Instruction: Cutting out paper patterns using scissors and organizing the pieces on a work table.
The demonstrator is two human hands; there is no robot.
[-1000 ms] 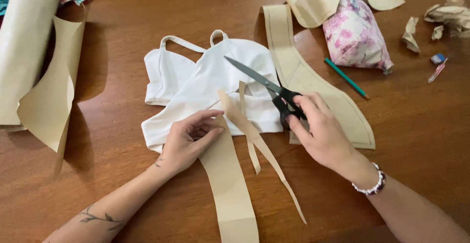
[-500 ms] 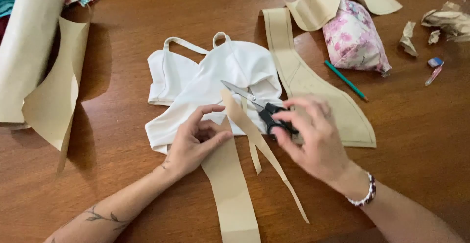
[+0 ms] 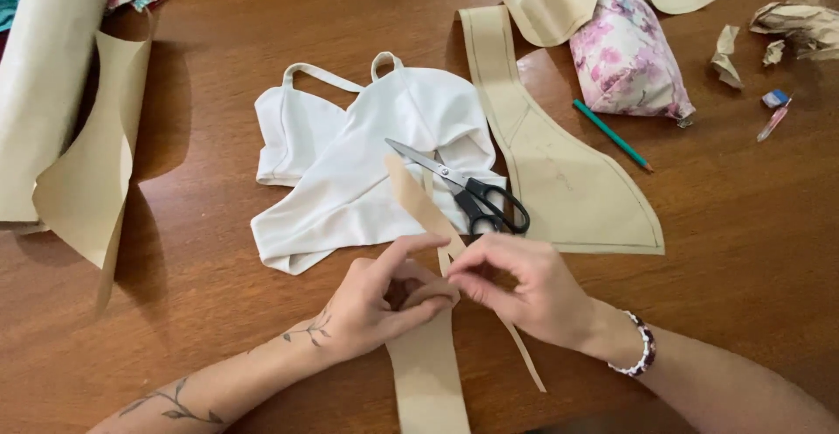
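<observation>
Hands: two, left hand (image 3: 384, 298) and right hand (image 3: 524, 290)
Scissors (image 3: 468, 191): one pair
White garment (image 3: 367, 167): one
Green pencil (image 3: 612, 134): one
Floral pouch (image 3: 629, 62): one
Paper roll (image 3: 44, 67): one

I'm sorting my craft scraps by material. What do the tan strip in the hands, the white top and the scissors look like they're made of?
The tan strip looks like matte brown kraft paper: it holds stiff, flat cut edges. The white top seems to be soft knit fabric, smooth, draping in folds. The scissors have shiny metal blades and glossy black handles, probably plastic.
</observation>
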